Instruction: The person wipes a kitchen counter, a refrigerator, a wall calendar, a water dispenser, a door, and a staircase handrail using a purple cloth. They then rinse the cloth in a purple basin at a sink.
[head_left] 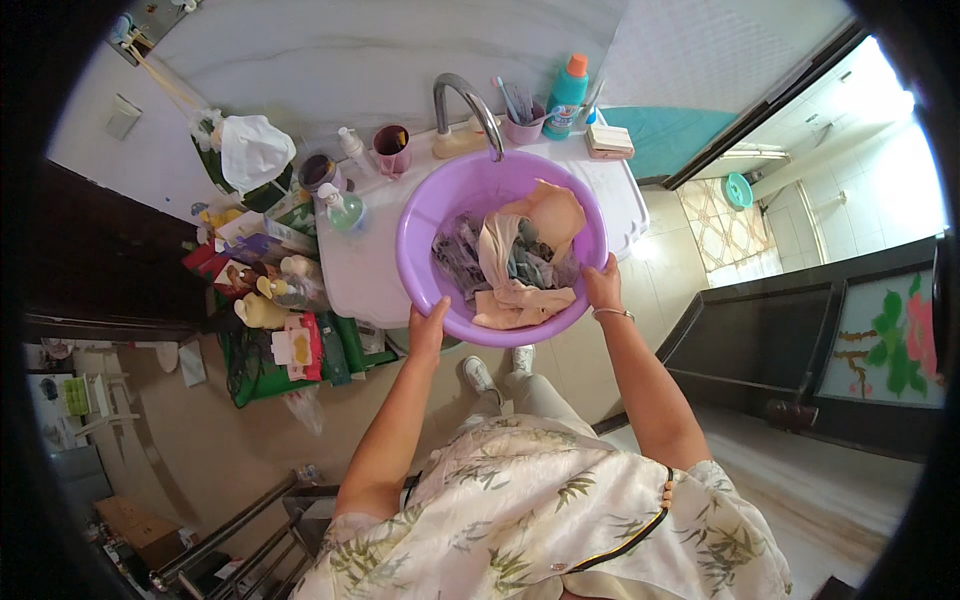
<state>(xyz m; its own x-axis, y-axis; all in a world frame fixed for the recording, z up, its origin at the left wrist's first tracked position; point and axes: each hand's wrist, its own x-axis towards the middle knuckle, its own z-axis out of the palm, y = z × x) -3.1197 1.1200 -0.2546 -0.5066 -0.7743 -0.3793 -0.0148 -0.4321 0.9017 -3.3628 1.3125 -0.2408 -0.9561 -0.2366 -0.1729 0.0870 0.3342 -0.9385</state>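
A round purple basin (pixel 420 230) sits at the white sink counter, its near side jutting past the counter's front edge. Inside it lies a heap of laundry (pixel 515 265), with peach, grey and dark green cloth bunched together. My left hand (pixel 429 326) grips the basin's rim at the near left, thumb on top. On the right rim my right hand (pixel 602 284) holds on in the same way, a bracelet at its wrist. The fingers under the rim are hidden on both sides. Above the basin's far edge arches a chrome faucet (pixel 468 100); I cannot tell whether water runs.
Along the counter (pixel 365 280) stand a soap pump bottle (pixel 345 210), a pink cup (pixel 391 152), a teal bottle with an orange cap (pixel 568 98) and a soap box (pixel 609 141). Packed goods (pixel 270 270) crowd the left side. A dark door (pixel 750 335) stands at the right.
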